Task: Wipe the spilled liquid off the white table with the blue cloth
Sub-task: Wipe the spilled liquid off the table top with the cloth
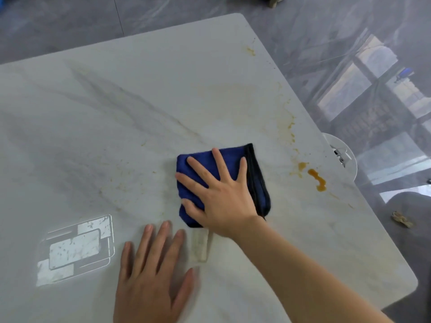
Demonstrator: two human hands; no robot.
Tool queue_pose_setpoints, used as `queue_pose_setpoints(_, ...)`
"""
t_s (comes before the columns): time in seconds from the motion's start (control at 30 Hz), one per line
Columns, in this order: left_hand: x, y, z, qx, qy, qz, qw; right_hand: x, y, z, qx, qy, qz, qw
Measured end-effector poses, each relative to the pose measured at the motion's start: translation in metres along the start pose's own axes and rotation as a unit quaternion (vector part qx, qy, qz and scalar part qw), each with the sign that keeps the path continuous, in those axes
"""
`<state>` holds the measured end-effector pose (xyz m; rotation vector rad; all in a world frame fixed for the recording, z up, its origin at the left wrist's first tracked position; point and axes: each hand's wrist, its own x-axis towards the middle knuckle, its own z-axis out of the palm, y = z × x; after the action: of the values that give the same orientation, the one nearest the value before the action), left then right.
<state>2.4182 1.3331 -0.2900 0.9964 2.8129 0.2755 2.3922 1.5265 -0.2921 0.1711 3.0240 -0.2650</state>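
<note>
A folded blue cloth [257,180] with a dark edge lies on the white marbled table [116,113], right of centre. My right hand [219,194] presses flat on the cloth with fingers spread. My left hand [151,271] rests flat on the bare table just below and left of the cloth, fingers straight. Amber spilled liquid [317,177] sits in drops near the right edge, to the right of the cloth. Thin yellowish smears [285,117] run up along that edge, and a faint stain [228,96] spreads above the cloth.
The table's right edge runs diagonally close to the spill; grey glossy floor [349,66] lies beyond it. A white round object [345,155] shows below the edge. A small scrap [401,219] lies on the floor. A bright light reflection [74,250] marks the table's lower left.
</note>
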Motion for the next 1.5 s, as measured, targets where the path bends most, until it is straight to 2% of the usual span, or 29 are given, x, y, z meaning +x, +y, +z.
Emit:
queue_pose_setpoints(0.1, 0.000, 0.001, -0.001, -0.006, 0.008, 0.004, 1.000, 0.014, 0.032, -0.008, -0.016, -0.006, 0.060, 0.998)
queue_pose_setpoints(0.23, 0.001, 0.002, -0.001, -0.025, 0.019, -0.007, 0.999, -0.034, 0.046, -0.009, -0.013, 0.003, 0.144, 0.989)
queue_pose_setpoints(0.3, 0.002, 0.003, 0.000, -0.034, 0.019, -0.016, 0.999, -0.063, 0.024, -0.011, 0.012, -0.010, 0.118, 0.993)
queue_pose_setpoints(0.37, 0.003, 0.004, 0.000, -0.041, 0.013, -0.022, 0.999, -0.073, -0.001, -0.009, 0.020, -0.039, 0.055, 0.997)
queue_pose_setpoints(0.43, 0.003, 0.003, 0.003, -0.032, 0.011, -0.019, 0.999, -0.058, -0.014, -0.007, 0.016, -0.055, 0.003, 0.998)
queue_pose_setpoints(0.53, 0.007, 0.000, 0.008, -0.007, 0.021, -0.018, 1.000, -0.013, -0.018, -0.002, 0.045, -0.032, -0.063, 0.997)
queue_pose_setpoints(0.6, 0.009, -0.001, 0.010, 0.008, 0.040, -0.019, 0.999, 0.011, -0.008, -0.004, 0.028, -0.025, -0.069, 0.997)
queue_pose_setpoints(0.67, 0.006, -0.002, 0.015, 0.013, 0.062, -0.014, 0.998, 0.022, 0.013, -0.009, 0.005, -0.023, -0.022, 0.999)
queue_pose_setpoints(0.8, 0.005, -0.003, 0.018, 0.003, 0.092, -0.019, 0.996, 0.001, 0.065, -0.013, -0.022, -0.017, 0.146, 0.989)
queue_pose_setpoints(0.87, 0.005, -0.003, 0.017, -0.004, 0.086, -0.016, 0.996, -0.027, 0.066, -0.012, -0.026, -0.028, 0.177, 0.983)
queue_pose_setpoints(1.0, 0.005, 0.000, 0.014, -0.012, 0.083, -0.014, 0.996, -0.058, 0.033, -0.014, -0.031, -0.040, 0.136, 0.989)
queue_pose_setpoints(1.17, 0.011, 0.001, 0.022, 0.006, 0.090, -0.013, 0.996, -0.002, 0.061, -0.014, -0.016, -0.016, 0.074, 0.997)
queue_pose_setpoints(1.27, 0.010, -0.004, 0.028, 0.016, 0.103, -0.007, 0.995, 0.045, 0.111, -0.022, -0.009, -0.013, 0.118, 0.993)
queue_pose_setpoints(1.37, 0.009, -0.004, 0.030, 0.028, 0.120, -0.014, 0.992, 0.050, 0.151, -0.029, -0.016, -0.010, 0.169, 0.986)
queue_pose_setpoints(1.5, 0.011, 0.002, 0.027, 0.041, 0.134, -0.025, 0.990, 0.004, 0.139, -0.023, -0.019, -0.009, 0.188, 0.982)
